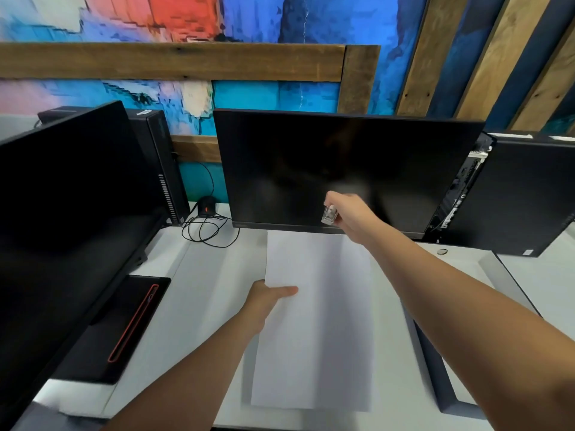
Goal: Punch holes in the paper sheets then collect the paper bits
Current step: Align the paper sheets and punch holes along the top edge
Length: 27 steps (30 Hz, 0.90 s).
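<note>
Desk point(199, 275): L fingers point(286, 290) pinching paper point(320, 321)

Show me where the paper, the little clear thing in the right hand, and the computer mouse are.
paper sheets point(320, 321), head view, middle of the top sheet.
clear tool point(329, 215), head view, its transparent body below the fingers.
computer mouse point(206, 205), head view, its dark top.

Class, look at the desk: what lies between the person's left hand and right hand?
In the head view, only the white paper sheet spans the stretch: the left hand pinches its left edge, and the right hand, gripping a small clear object, hovers above its far end.
</note>
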Available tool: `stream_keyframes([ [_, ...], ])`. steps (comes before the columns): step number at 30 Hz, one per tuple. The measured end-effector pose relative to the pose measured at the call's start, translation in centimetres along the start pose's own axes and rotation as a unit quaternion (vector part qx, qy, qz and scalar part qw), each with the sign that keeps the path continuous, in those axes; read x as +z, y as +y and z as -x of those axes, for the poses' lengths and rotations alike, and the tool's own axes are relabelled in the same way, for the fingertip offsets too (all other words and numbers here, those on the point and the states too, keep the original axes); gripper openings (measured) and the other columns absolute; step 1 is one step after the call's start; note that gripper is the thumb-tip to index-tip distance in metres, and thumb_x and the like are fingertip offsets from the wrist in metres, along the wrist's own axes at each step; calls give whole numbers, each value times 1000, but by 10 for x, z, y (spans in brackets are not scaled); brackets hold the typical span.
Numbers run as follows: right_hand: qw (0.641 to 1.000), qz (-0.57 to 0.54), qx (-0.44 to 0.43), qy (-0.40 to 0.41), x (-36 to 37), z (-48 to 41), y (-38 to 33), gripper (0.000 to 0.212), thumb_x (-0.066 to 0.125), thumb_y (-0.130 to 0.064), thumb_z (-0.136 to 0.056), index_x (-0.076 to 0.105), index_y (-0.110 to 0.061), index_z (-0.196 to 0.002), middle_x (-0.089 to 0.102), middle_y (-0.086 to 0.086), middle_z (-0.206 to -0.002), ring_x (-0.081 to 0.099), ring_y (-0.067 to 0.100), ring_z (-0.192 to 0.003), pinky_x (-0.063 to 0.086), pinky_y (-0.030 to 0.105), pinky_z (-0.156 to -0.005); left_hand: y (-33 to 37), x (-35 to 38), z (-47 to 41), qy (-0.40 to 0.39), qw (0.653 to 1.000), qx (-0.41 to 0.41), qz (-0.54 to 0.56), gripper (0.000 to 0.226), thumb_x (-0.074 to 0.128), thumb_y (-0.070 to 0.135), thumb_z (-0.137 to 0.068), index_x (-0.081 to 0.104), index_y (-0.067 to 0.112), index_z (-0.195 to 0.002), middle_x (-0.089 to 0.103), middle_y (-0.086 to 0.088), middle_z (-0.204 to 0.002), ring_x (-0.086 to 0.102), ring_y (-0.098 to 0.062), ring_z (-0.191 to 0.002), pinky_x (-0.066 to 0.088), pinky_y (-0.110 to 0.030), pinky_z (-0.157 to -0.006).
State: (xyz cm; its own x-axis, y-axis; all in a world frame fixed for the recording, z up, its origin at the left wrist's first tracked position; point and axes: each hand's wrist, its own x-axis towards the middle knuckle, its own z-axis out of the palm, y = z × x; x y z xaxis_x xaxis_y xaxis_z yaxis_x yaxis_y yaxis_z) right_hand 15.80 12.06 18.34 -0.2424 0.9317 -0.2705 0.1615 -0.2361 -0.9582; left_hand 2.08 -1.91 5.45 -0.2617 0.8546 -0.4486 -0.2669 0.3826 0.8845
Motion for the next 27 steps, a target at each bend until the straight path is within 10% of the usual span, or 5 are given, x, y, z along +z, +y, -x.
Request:
stream_keyframes([
  [5, 998, 45, 23, 23, 22, -6, 1, 17, 50, -17, -57, 46, -9, -71, 46, 11, -72, 53, 30, -69, 44, 35, -71, -1, -1, -1, 8, 1000, -9, -3, 31, 80, 8, -71, 71, 8, -101, 74, -8, -99, 70, -22, -89, 54, -28, -71],
  [11, 993, 107, -29, 50, 51, -6, 1, 26, 46, -26, -89, 60, -5, -85, 60, 9, -81, 59, 23, -72, 47, 31, -69, -2, -2, 0, 7, 1000, -9, -3, 32, 80, 9, -70, 72, 7, -101, 75, -8, -98, 71, -17, -83, 55, -23, -65],
  [16, 976, 183, -100, 57, 65, -9, 1, 40, 39, -36, -97, 60, -2, -94, 58, 9, -87, 54, 22, -77, 41, 30, -69, -6, -5, -1, 6, 1000, -23, -14, 42, 86, 19, -60, 73, 11, -98, 76, -5, -96, 71, -23, -91, 56, -36, -85],
  [27, 944, 297, -141, -5, 80, -7, 12, 53, 24, -40, -102, 60, -2, -109, 62, 15, -107, 51, 20, -83, 35, 28, -75, -4, -6, 5, 1, 1000, -17, -18, 29, 82, 13, -68, 73, 11, -96, 76, -4, -94, 71, -21, -88, 55, -28, -77],
])
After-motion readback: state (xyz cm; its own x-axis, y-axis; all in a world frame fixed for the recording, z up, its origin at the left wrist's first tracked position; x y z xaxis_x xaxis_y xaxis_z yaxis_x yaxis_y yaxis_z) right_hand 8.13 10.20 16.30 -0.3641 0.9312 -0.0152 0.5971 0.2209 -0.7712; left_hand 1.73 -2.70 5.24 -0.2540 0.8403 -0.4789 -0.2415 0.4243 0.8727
